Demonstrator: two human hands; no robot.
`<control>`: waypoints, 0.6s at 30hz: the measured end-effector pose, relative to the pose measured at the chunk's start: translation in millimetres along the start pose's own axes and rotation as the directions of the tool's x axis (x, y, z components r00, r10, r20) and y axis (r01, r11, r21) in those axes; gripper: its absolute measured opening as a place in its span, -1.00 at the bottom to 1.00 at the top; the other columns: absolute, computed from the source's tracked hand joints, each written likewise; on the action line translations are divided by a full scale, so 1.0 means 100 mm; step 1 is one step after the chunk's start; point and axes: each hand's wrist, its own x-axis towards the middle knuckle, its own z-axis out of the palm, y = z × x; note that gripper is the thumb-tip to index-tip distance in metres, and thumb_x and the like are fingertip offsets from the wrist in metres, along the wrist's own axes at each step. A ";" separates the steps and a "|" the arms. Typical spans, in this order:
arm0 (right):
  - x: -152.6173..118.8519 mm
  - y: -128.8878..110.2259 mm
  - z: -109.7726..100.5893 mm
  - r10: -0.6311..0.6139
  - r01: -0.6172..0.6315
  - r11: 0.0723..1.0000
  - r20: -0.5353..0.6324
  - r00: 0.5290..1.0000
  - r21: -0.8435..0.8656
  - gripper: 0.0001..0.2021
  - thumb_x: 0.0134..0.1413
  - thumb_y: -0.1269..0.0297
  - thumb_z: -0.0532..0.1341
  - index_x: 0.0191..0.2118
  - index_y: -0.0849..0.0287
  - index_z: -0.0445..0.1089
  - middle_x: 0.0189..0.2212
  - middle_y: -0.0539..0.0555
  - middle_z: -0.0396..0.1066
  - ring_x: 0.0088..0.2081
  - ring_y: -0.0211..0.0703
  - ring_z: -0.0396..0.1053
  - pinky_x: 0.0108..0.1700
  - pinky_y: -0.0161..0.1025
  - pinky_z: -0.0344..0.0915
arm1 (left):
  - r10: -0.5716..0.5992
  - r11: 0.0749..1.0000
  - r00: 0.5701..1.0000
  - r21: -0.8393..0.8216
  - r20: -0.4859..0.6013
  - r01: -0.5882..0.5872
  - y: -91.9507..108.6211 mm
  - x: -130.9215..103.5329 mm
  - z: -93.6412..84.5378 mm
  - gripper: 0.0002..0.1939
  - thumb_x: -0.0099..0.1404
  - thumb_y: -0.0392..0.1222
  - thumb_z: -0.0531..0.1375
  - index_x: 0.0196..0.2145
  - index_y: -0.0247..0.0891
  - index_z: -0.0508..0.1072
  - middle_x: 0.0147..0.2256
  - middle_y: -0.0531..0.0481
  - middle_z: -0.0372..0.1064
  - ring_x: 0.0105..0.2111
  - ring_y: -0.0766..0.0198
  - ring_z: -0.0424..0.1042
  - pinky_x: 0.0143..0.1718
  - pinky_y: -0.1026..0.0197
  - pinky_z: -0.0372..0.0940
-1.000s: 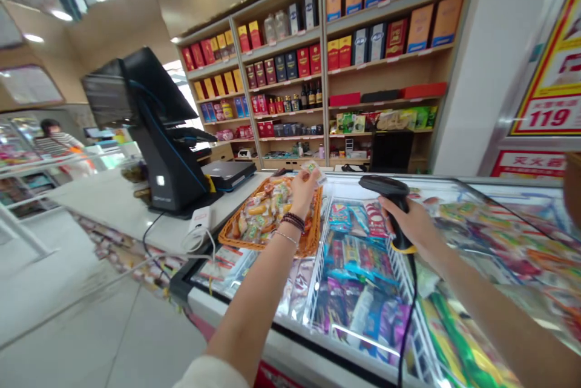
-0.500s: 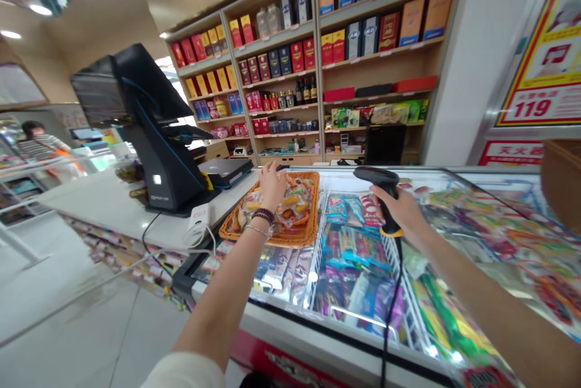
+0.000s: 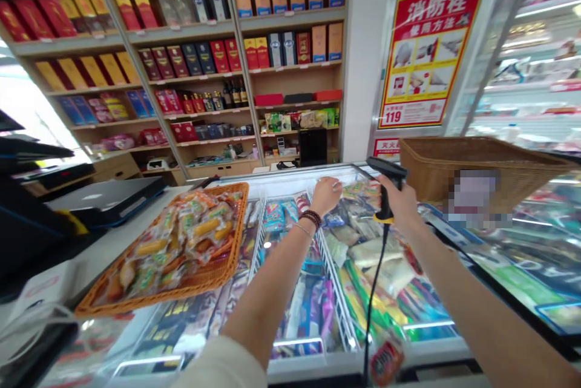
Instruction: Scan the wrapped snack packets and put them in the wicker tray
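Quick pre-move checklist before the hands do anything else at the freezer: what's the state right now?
1. Right hand has a firm grip on the barcode scanner: ok.
2. Scanner cable hangs free over the freezer lid, no snag seen: ok.
3. Left hand rests on the glass lid, holding nothing visible: ok.
4. Lid open or closed: cannot tell.
5. Orange basket of snack packs sits flat, clear of both arms: ok.
6. Brown wicker basket stands close beside the scanner hand, tight clearance: not ok.
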 end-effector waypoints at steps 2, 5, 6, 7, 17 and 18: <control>0.08 0.16 -0.13 -0.028 0.027 0.999 -0.033 0.999 -0.032 -0.64 -0.12 0.00 0.45 -0.46 0.10 0.31 -0.66 -0.09 0.34 -0.71 -0.28 0.24 -0.73 -0.32 0.19 | -0.025 0.999 0.998 0.034 0.058 0.023 0.04 0.13 0.32 -0.69 0.40 -0.28 0.12 0.04 -0.33 0.51 0.06 -0.21 0.51 0.15 0.07 0.40 0.25 0.05 0.24; 0.12 0.41 -0.26 -0.014 0.006 0.994 -0.073 0.997 -0.108 -0.58 -0.13 -0.08 0.43 -0.52 0.06 0.24 -0.69 -0.08 0.29 -0.73 -0.25 0.23 -0.74 -0.29 0.15 | -0.043 0.996 0.992 0.087 0.115 0.033 0.02 0.29 0.66 -0.64 0.37 -0.43 0.05 0.05 -0.42 0.50 0.12 -0.32 0.45 0.22 0.09 0.36 0.27 0.10 0.21; 0.13 0.47 -0.27 -0.001 -0.009 0.991 -0.075 0.997 -0.131 -0.59 -0.11 -0.07 0.41 -0.53 0.05 0.24 -0.70 -0.08 0.29 -0.74 -0.24 0.22 -0.74 -0.28 0.14 | -0.043 0.994 0.990 0.106 0.135 0.029 0.00 0.33 0.73 -0.62 0.36 -0.46 0.03 0.04 -0.46 0.50 0.13 -0.36 0.43 0.24 0.09 0.34 0.28 0.11 0.21; 0.13 0.51 -0.29 0.007 -0.018 0.990 -0.076 0.997 -0.142 -0.61 -0.09 -0.06 0.39 -0.53 0.04 0.23 -0.70 -0.07 0.28 -0.73 -0.23 0.23 -0.73 -0.26 0.14 | -0.041 0.992 0.987 0.126 0.155 0.022 -0.02 0.37 0.79 -0.62 0.35 -0.48 0.01 0.03 -0.49 0.50 0.13 -0.40 0.42 0.26 0.08 0.32 0.28 0.11 0.20; 0.00 0.52 -0.20 -0.012 0.017 0.982 0.025 1.000 -0.189 -0.59 -0.08 -0.15 0.35 -0.48 0.05 0.24 -0.70 -0.07 0.28 -0.73 -0.22 0.24 -0.68 -0.26 0.17 | -0.143 0.958 0.928 0.285 0.343 0.042 -0.12 0.54 0.76 -0.75 0.17 -0.35 0.26 -0.17 -0.42 0.58 -0.07 -0.40 0.53 0.07 -0.12 0.47 0.14 0.03 0.30; -0.03 0.53 -0.18 -0.014 0.023 0.980 0.046 0.999 -0.197 -0.57 -0.08 -0.17 0.35 -0.47 0.06 0.25 -0.70 -0.07 0.28 -0.73 -0.22 0.24 -0.69 -0.27 0.16 | -0.145 0.965 0.933 0.255 0.328 0.060 -0.15 0.52 0.73 -0.75 0.13 -0.35 0.29 -0.19 -0.40 0.58 -0.11 -0.37 0.54 0.06 -0.13 0.48 0.14 0.02 0.29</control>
